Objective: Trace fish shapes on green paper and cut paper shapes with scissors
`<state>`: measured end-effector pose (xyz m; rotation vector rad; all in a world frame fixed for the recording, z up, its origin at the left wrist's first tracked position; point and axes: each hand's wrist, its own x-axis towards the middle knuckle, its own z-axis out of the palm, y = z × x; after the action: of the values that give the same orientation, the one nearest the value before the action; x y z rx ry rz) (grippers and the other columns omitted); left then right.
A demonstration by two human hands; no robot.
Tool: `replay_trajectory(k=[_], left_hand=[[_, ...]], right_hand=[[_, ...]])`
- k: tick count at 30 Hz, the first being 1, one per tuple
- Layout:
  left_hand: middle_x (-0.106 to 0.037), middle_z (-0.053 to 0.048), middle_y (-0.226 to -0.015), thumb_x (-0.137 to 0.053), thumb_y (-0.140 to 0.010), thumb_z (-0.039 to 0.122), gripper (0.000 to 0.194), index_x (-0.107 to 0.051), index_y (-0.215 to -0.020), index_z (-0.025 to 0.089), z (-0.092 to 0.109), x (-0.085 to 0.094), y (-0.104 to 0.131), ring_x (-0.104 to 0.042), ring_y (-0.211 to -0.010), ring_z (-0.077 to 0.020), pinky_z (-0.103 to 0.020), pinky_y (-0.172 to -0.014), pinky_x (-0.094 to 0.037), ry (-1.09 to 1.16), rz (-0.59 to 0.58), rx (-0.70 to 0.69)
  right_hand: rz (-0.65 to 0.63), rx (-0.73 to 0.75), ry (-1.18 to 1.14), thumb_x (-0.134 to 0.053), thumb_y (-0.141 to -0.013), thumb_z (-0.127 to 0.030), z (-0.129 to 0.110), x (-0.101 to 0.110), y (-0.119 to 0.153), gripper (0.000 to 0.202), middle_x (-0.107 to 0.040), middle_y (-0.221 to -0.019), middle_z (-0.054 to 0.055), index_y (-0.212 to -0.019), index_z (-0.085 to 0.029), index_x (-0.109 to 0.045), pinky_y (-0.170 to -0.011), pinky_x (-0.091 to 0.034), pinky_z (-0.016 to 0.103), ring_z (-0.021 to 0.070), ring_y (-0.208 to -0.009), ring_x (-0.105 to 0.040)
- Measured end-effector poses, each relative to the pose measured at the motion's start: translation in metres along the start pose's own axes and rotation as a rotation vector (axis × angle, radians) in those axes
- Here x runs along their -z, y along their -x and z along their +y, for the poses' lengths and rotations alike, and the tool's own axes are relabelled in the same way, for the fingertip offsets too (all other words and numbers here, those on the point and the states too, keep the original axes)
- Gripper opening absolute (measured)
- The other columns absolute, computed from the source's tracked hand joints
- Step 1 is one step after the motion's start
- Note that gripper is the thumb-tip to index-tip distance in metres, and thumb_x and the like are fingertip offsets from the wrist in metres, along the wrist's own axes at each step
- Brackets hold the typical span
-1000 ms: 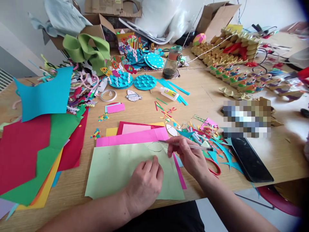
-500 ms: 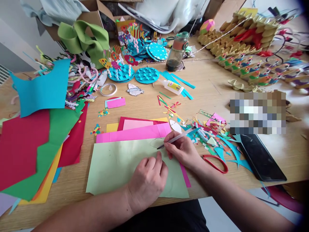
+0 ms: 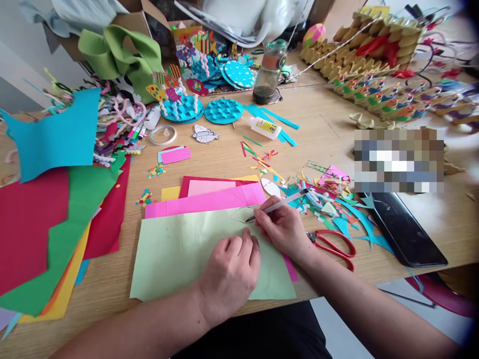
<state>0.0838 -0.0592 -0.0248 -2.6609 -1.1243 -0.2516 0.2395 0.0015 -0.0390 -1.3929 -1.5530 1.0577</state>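
Observation:
My right hand point(image 3: 282, 224) is closed around a slim pen point(image 3: 279, 204) with a clear barrel. The tip touches a pale green sheet of paper point(image 3: 168, 259) near its upper right edge, at a thin curved outline point(image 3: 235, 215). Just left of it my left hand point(image 3: 232, 269) rests on the sheet, its fingers curled in and pressed together. I see nothing in those fingers, though their undersides are hidden. Under the green sheet lie pink paper point(image 3: 209, 198) and more coloured sheets. A white leaf-shaped cutout point(image 3: 270, 187) lies above my right hand.
Red-handled scissors point(image 3: 335, 247) lie right of my right wrist, near a black phone point(image 3: 404, 229) and paper scraps point(image 3: 325, 204). Coloured sheets point(image 3: 86, 199) pile at left. Farther back are a glue bottle point(image 3: 265, 127), blue discs point(image 3: 223, 110), a drink bottle point(image 3: 269, 72) and egg cartons point(image 3: 374, 55).
The pen tip has moved slightly along the outline, and the curved line is longer. More of the scissors shows beside my right wrist. The whole view has shifted a little.

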Motion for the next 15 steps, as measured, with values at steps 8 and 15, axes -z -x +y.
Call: replay_trajectory(k=[8, 15], left_hand=[[-0.063, -0.017, -0.115, -0.044, -0.085, 0.011, 0.033, -0.062, -0.113, 0.008, -0.0003, -0.0013, 0.0014, -0.056, -0.077, -0.0188, -0.031, -0.063, -0.044, 0.01, -0.03, -0.004], [-0.063, -0.017, -0.115, -0.044, -0.085, 0.01, 0.033, -0.062, -0.112, 0.008, -0.0004, -0.0026, 0.0006, -0.056, -0.079, -0.0198, -0.032, -0.063, -0.045, 0.031, -0.028, -0.003]], right_hand=[[0.075, -0.004, 0.047, -0.056, -0.083, -0.029, -0.0012, -0.0002, -0.0006, 0.021, -0.052, -0.05, -0.003, -0.065, -0.021, -0.048, -0.04, -0.034, 0.023, 0.0092, -0.04, -0.044], [-0.008, 0.017, 0.054, -0.056, -0.083, -0.027, 0.0037, 0.0003, -0.0009, 0.02, -0.054, -0.057, -0.001, -0.065, -0.02, -0.05, -0.041, -0.034, 0.023, 0.0091, -0.044, -0.045]])
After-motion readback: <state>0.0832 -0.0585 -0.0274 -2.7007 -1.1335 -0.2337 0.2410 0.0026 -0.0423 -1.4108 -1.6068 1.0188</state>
